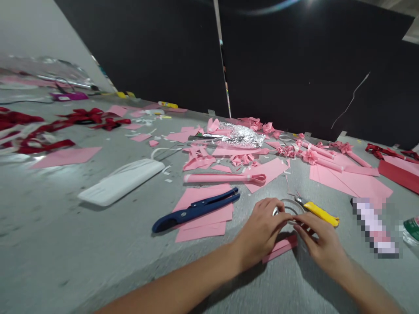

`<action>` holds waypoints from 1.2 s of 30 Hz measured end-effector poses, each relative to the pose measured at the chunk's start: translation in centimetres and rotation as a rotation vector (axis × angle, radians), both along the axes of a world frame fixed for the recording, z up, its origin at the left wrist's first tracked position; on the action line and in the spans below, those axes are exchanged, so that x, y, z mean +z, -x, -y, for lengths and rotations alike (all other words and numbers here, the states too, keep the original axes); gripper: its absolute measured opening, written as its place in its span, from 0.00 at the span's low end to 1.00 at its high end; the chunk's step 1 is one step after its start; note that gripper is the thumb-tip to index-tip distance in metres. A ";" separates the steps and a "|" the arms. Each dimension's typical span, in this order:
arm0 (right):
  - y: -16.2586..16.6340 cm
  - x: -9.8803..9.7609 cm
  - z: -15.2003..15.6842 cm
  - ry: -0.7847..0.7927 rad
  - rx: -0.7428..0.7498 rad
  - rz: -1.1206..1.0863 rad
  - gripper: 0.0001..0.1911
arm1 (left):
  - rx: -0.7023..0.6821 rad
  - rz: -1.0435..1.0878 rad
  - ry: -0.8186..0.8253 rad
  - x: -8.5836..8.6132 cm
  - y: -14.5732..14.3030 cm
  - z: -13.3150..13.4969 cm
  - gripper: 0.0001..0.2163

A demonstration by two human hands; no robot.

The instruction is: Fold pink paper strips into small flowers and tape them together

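A roll of clear or whitish tape (298, 204) stands between my two hands, partly hidden by the fingers. My left hand (258, 233) is closed around its left side. The fingertips of my right hand (325, 244) are pinched at the roll's near edge, meeting the left fingertips; a loose tape end cannot be made out. Under the hands lies a folded pink paper strip (280, 250) on the grey table. Just beyond the right hand is a yellow utility knife (322, 213).
Dark blue pliers (196, 209) lie on pink sheets (203, 231) to the left. Nearby are a white flat device (122, 181), a rolled pink paper stick (219, 178), crumpled foil (244, 135), pink paper flowers (309, 156) and red ribbons (85, 115). A black panel (294, 65) rises behind.
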State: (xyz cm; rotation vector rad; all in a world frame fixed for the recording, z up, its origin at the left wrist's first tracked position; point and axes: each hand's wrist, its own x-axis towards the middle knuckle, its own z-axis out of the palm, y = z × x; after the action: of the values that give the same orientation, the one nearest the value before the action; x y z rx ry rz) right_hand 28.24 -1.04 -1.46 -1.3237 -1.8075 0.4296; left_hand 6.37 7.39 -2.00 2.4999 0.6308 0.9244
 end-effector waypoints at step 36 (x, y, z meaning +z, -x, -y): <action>0.8 -0.7 0.5 0.063 -0.067 0.092 0.17 | 0.010 0.182 0.184 0.7 -0.1 0.8 0.07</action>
State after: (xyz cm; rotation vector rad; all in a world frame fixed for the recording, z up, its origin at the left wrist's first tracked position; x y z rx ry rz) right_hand 27.43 -1.57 -2.16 -1.4643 -1.8317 0.3975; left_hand 6.48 6.61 -1.26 2.2239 0.6383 1.0342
